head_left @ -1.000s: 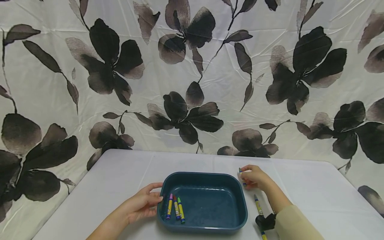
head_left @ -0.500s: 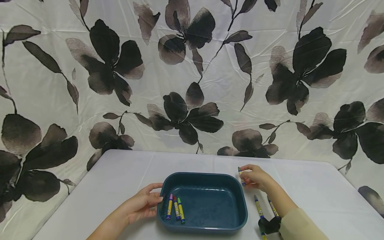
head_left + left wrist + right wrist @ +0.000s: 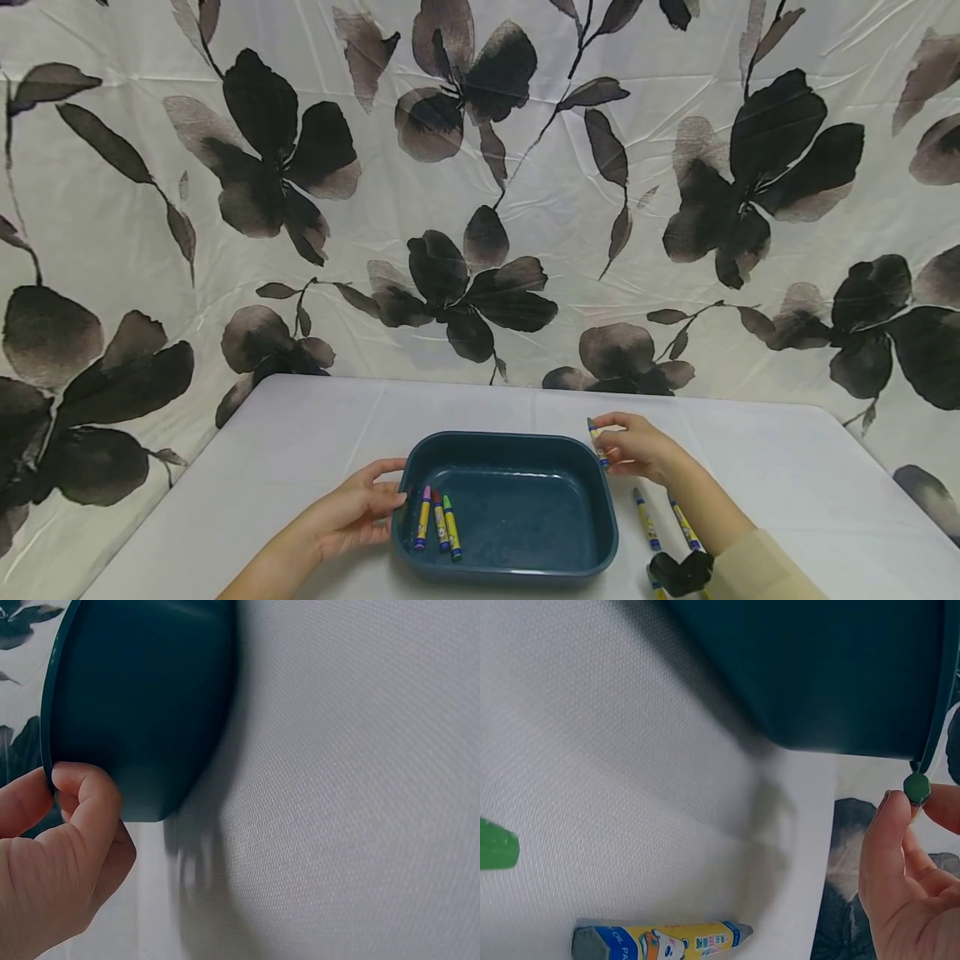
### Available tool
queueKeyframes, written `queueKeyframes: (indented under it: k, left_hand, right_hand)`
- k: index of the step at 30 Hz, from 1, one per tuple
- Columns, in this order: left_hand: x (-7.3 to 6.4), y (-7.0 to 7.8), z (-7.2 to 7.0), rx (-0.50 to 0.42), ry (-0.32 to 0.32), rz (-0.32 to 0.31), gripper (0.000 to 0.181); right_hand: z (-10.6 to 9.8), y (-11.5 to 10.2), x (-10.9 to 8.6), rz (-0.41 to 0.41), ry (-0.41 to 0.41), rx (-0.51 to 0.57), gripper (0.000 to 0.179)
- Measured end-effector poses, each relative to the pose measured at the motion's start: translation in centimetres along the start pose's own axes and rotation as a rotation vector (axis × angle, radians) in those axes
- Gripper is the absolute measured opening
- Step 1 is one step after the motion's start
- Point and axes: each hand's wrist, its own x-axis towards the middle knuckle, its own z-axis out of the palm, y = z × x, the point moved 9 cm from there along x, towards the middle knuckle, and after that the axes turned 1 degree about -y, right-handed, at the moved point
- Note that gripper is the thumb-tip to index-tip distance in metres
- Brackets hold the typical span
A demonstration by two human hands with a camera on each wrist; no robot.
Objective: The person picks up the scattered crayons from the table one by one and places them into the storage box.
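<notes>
In the head view, the right hand point(image 3: 633, 446) is shifting left, bringing its pinched crayon point(image 3: 597, 443) just beside the far right corner of the blue tray point(image 3: 506, 575); it is not yet joining the three crayons point(image 3: 439, 523) lying inside at the left. Other crayons point(image 3: 647, 521) are lying right of the tray on the white table point(image 3: 780, 467); a floral cloth point(image 3: 112, 250) is hanging beyond.

In the left wrist view, the left hand point(image 3: 64, 859) is clamping the tray's rim.

In the right wrist view, thumb and finger are gripping the crayon, its green end facing the camera.

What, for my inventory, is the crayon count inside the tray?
3, in the tray, left side: purple-tipped crayon leftmost, red-tipped crayon between, green-tipped crayon rightmost.
</notes>
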Motion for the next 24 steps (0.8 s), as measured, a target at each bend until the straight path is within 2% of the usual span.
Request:
queueKeyframes:
  k: [15, 24]
  left_hand:
    - [-0.1, -0.1, 0.0, 0.001, 0.000, -0.007, 0.063]
    - [-0.1, -0.1, -0.1, -0.003, 0.012, -0.014, 0.063]
  right_hand:
    - [-0.2, -1.0, -0.8, -0.014, -0.020, 0.003, 0.044]
    - [0.5, -1.7, -1.4, -0.040, -0.049, -0.002, 0.045]
